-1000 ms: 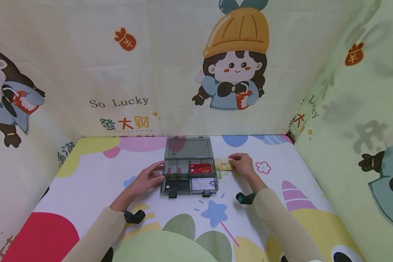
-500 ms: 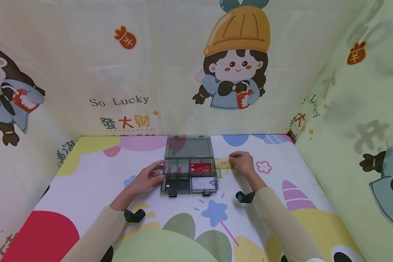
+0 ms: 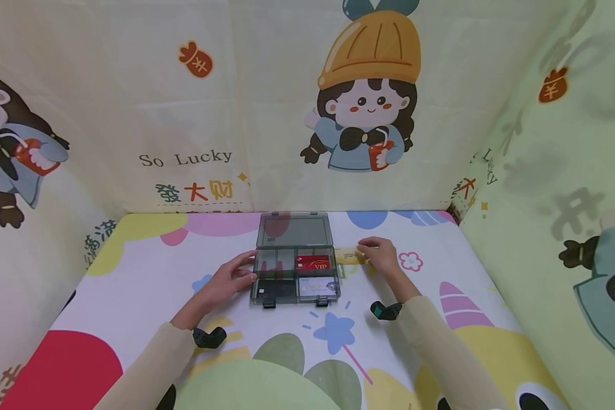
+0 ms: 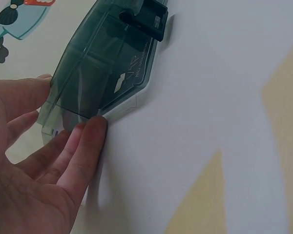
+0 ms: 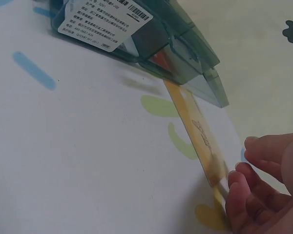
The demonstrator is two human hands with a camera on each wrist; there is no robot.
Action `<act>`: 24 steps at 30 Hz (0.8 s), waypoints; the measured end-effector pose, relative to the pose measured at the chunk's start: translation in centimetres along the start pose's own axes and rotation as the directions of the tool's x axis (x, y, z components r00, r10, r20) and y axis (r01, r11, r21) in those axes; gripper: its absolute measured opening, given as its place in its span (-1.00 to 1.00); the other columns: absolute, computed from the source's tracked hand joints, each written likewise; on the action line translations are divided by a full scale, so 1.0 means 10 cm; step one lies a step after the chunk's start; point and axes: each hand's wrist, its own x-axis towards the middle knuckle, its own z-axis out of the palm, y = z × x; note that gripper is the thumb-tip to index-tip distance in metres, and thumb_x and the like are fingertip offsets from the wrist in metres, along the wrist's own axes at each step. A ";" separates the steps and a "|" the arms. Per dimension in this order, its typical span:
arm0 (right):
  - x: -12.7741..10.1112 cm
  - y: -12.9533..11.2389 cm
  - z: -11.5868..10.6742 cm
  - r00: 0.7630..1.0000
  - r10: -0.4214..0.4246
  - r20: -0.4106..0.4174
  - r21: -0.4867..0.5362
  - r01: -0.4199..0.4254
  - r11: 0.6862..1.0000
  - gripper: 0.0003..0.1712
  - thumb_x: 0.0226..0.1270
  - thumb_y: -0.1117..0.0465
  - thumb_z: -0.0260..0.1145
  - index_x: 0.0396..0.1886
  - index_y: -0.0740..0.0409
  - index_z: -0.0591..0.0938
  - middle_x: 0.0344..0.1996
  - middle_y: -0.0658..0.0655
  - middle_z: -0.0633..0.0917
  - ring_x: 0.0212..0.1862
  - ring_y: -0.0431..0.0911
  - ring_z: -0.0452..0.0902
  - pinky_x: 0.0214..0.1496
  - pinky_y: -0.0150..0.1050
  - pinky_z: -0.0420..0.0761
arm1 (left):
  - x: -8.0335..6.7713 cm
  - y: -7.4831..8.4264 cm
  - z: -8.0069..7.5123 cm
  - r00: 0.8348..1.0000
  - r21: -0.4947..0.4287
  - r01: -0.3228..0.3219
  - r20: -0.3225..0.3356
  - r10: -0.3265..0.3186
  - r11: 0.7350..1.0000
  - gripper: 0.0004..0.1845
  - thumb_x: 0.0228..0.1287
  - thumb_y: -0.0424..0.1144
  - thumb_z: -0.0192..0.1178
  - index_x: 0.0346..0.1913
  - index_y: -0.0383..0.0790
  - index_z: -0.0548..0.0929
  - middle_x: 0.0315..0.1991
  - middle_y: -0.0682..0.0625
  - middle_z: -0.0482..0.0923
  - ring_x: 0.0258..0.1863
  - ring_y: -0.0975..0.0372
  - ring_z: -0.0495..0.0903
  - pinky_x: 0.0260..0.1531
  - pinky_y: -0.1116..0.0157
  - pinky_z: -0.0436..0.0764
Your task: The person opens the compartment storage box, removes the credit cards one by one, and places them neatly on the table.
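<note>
The table [image 3: 154,285] carries a grey see-through box [image 3: 294,230] near its far edge. The left hand [image 3: 225,284], fingers spread, touches the box's left side. The right hand [image 3: 381,257], its gap narrow, is nearer the gold card [image 3: 345,257], which lies flat from the fingertips leftward to the box, long axis along the table's far edge; whether the fingers pinch its right end cannot be told

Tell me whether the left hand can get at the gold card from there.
Probably not directly: the open case lies between the left hand and the gold card, with the right hand at its outer end.
</note>
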 end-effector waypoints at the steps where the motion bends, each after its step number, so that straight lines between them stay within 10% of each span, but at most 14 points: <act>1: 0.00 0.01 0.00 1.000 0.002 0.000 0.007 -0.002 1.000 -0.67 0.37 0.07 0.26 0.05 0.07 0.64 0.04 0.17 0.63 -0.06 0.02 0.54 -0.15 -0.38 0.60 | 0.00 0.00 0.00 1.000 -0.004 0.008 -0.003 -0.008 1.000 -0.34 0.40 -0.19 0.14 0.49 0.08 0.16 0.43 -0.22 0.23 0.19 -0.03 0.49 0.04 0.15 0.65; 24: -0.24 -0.17 0.08 0.985 -0.154 0.081 0.061 0.149 0.987 -0.64 0.35 0.04 0.28 0.06 0.08 0.66 -0.04 0.16 0.66 -0.15 -0.04 0.59 -0.12 -0.29 0.64 | -0.03 0.04 0.00 1.000 0.010 -0.003 0.007 0.003 1.000 -0.34 0.41 -0.20 0.13 0.50 0.05 0.15 0.42 -0.25 0.23 0.16 -0.01 0.50 0.06 0.15 0.64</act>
